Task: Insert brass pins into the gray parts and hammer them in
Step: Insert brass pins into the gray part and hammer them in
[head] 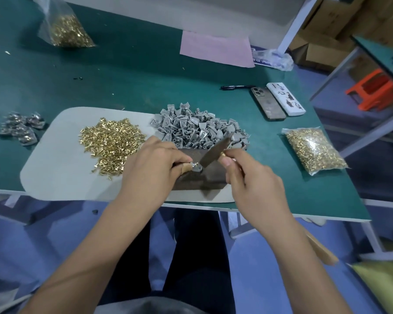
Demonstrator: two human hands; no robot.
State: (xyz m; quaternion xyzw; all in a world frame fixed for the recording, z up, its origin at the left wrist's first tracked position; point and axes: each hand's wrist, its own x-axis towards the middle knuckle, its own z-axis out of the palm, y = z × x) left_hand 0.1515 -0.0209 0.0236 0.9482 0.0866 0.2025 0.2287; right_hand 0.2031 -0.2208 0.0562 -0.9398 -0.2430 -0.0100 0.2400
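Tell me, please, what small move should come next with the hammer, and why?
Probably a short tap down onto the pin. The left hand pinches a gray part with a brass pin on the dark block, and the right hand holds the hammer with its head poised just above that part.

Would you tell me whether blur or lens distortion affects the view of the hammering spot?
In the head view, the hammer head is smeared by motion blur, while the gray part pinched by the left hand stays fairly sharp; the wide-angle lens bows the table edges; lighting is soft, shadows faint.
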